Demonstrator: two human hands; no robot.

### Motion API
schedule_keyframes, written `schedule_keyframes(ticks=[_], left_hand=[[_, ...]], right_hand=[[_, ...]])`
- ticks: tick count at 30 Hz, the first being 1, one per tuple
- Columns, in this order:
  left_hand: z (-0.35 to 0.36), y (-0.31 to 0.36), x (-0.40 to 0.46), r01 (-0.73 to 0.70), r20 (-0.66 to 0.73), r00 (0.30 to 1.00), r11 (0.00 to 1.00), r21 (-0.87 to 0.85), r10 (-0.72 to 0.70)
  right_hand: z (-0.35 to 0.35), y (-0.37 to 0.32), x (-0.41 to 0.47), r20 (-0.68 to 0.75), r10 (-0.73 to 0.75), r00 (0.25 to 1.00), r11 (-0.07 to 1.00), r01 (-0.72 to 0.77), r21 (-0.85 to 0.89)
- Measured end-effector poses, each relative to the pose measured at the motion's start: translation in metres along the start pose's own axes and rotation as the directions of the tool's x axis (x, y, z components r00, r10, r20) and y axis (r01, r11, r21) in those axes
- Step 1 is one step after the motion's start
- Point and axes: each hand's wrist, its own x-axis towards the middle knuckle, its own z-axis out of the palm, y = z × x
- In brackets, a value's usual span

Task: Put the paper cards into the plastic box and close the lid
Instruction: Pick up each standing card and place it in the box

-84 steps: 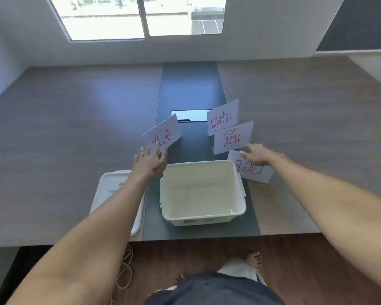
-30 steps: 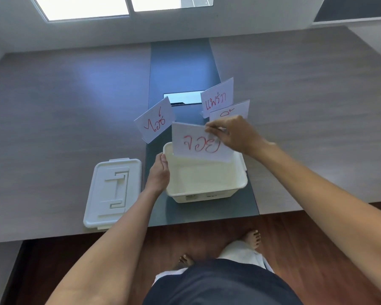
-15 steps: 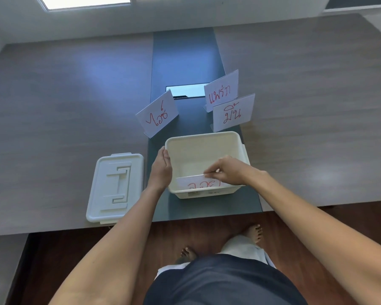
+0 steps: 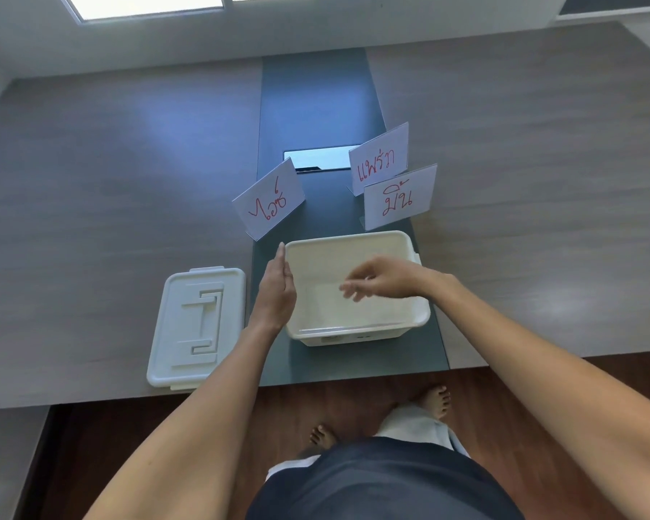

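An open white plastic box [image 4: 409, 245] stands on the dark centre strip of the table. A pale card lies flat inside it, hard to make out. My left hand [image 4: 276, 290] rests flat against the box's left wall, fingers straight. Over the box my right hand [image 4: 379, 281] hovers with loose fingers, holding nothing. Three white cards with red writing stand beyond the box: one at the left [image 4: 269, 204], one at the back right [image 4: 379, 159], one in front of that [image 4: 400, 197]. The white lid [image 4: 198, 326] lies flat left of the box.
A shiny rectangular panel [image 4: 316, 157] is set into the dark strip [image 4: 316, 99] behind the cards. The table's near edge runs just below the box and lid. My bare feet stand on the wooden floor [image 4: 541, 407] below.
My right hand carried the card from the table's right side into the box, let it go and has lifted out of the box. The left hand stayed at the box's left wall.
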Motion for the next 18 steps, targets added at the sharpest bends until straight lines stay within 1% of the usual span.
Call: schedule_keyframes(ticks=[3, 5, 7, 9, 11, 13, 15, 18], left_hand=[[0.004, 0.000, -0.002, -0.010, -0.013, 1.000, 1.000, 0.022, 0.011], [0.006, -0.002, -0.002, -0.016, -0.027, 1.000, 1.000, 0.018, 0.016], [0.009, -0.003, -0.002, -0.016, -0.042, 0.999, 1.000, 0.010, 0.016], [0.011, -0.004, -0.002, -0.017, -0.060, 0.998, 1.000, 0.009, 0.018], [0.013, -0.007, 0.000, -0.018, -0.082, 0.996, 1.000, 0.009, 0.018], [0.015, -0.010, 0.002, -0.018, -0.095, 0.995, 1.000, 0.009, 0.018], [0.016, -0.012, 0.004, -0.014, -0.104, 0.994, 1.000, 0.011, 0.015], [0.017, -0.012, 0.006, -0.023, -0.113, 0.993, 1.000, 0.007, 0.023]], right_hand=[[-0.028, 0.001, 0.012, -0.225, -0.077, 0.971, 0.991, 0.100, 0.091], [-0.049, 0.005, 0.021, -0.390, -0.062, 0.919, 0.984, 0.121, 0.129], [-0.070, 0.014, 0.035, -0.557, -0.009, 0.830, 0.990, 0.084, 0.110], [-0.091, 0.027, 0.049, -0.660, 0.019, 0.751, 1.000, -0.001, 0.027], [-0.114, 0.045, 0.063, -0.689, 0.007, 0.725, 0.992, -0.090, -0.085], [-0.134, 0.063, 0.073, -0.676, -0.005, 0.737, 0.952, -0.203, -0.228], [-0.148, 0.079, 0.080, -0.627, 0.030, 0.779, 0.884, -0.313, -0.347], [-0.159, 0.104, 0.081, -0.525, 0.144, 0.839, 0.774, -0.426, -0.468]])
